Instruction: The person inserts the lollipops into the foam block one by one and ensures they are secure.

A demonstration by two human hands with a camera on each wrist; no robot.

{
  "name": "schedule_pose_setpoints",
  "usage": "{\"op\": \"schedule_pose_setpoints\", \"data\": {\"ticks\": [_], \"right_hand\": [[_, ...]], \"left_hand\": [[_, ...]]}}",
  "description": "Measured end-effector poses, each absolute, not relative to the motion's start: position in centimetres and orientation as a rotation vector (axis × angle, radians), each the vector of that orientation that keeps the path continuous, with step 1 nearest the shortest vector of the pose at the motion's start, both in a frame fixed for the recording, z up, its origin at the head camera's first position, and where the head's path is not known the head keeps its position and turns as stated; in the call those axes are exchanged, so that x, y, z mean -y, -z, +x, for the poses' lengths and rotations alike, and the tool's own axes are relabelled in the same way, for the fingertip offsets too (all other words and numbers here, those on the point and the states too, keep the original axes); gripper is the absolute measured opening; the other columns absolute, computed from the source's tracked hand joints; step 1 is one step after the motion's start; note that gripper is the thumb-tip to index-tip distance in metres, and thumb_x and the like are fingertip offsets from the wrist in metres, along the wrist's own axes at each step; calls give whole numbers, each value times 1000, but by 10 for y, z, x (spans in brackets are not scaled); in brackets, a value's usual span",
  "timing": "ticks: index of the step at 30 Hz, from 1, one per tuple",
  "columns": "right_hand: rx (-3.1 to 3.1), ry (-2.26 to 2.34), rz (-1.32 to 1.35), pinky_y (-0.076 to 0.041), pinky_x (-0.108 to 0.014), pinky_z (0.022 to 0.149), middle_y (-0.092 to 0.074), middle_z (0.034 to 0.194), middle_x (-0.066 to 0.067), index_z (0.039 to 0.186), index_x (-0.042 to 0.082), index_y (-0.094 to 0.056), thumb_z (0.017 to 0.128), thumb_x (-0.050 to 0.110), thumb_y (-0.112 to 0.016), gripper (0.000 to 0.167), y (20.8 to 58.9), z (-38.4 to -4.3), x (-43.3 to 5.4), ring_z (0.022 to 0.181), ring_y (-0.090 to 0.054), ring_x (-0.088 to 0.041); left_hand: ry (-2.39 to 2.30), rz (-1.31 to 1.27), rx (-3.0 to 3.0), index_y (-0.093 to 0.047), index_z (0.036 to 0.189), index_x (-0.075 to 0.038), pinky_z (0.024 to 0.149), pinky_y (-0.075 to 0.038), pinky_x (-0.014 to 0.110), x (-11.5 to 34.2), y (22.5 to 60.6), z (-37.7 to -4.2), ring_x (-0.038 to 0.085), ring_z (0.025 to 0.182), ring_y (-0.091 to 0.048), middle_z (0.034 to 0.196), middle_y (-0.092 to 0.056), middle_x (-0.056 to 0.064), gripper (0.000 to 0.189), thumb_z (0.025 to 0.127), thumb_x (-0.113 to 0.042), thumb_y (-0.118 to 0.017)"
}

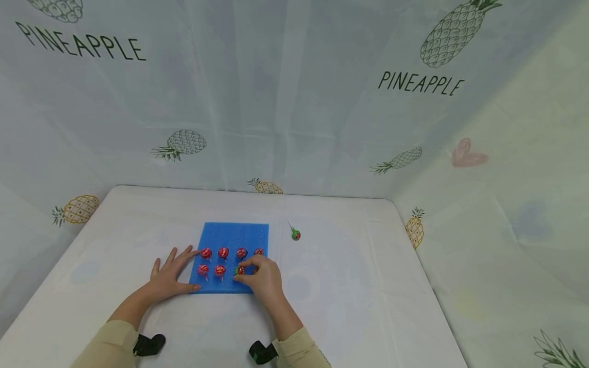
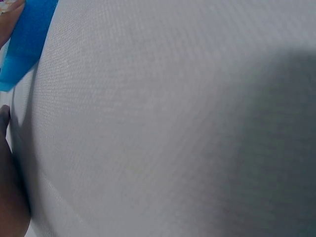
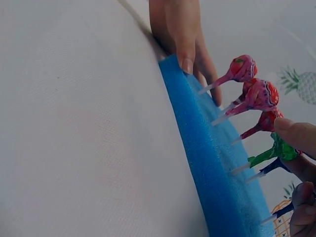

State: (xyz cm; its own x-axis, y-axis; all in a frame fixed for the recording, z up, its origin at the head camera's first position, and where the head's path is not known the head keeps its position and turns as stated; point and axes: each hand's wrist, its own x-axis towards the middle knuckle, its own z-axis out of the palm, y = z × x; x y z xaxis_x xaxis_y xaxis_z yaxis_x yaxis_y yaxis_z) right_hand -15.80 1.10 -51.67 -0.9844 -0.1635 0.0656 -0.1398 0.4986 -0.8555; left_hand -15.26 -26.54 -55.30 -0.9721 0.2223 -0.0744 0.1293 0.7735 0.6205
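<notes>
A blue foam board (image 1: 234, 232) lies flat on the table, with several wrapped lollipops standing in it on their sticks in two rows. My right hand (image 1: 265, 280) pinches a green-wrapped lollipop (image 3: 279, 148) by its head, at the right of the nearer row. In the right wrist view, that lollipop's white stick meets the foam. Two pink-red lollipops (image 1: 219, 271) stand left of it in the same row. With fingers spread, my left hand (image 1: 166, 280) rests at the board's left edge, its thumb on the near left corner.
Another green lollipop (image 1: 296, 234) lies on the white table (image 1: 349, 276), right of the board, its stick pointing away. Behind the table hangs a pineapple-print cloth (image 1: 285, 117), and a similar cloth (image 1: 501, 220) covers the right side.
</notes>
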Motion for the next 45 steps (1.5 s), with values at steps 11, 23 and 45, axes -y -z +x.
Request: {"op": "schedule_pose_setpoints", "data": {"ticks": [11,23,45], "right_hand": [[-2761,1446,-288,-42,-20,53,-66,88,14,86,18,-77,70,24,-89,21,514,-156,-10,65,-46,-2],[-2773,1404,-302,-44,-20,62,-68,106,9,95,21,-76,74,26,-87,24,513,-153,-10,92,-60,-15],[-2596,1766,-418,-48,-23,65,-67,101,-3,104,6,-74,77,14,-84,30,504,-164,-40,69,-51,-6]], "left_hand": [[-951,283,-2827,-36,146,-16,100,17,73,266,554,-153,55,140,3,156,-19,27,96,70,-50,-82],[-960,284,-2824,-36,146,-16,100,17,73,265,555,-153,55,140,3,156,-19,27,95,70,-49,-82],[-954,291,-2827,-35,147,-16,99,16,74,266,555,-153,56,140,3,155,-19,28,96,70,-49,-82]]}}
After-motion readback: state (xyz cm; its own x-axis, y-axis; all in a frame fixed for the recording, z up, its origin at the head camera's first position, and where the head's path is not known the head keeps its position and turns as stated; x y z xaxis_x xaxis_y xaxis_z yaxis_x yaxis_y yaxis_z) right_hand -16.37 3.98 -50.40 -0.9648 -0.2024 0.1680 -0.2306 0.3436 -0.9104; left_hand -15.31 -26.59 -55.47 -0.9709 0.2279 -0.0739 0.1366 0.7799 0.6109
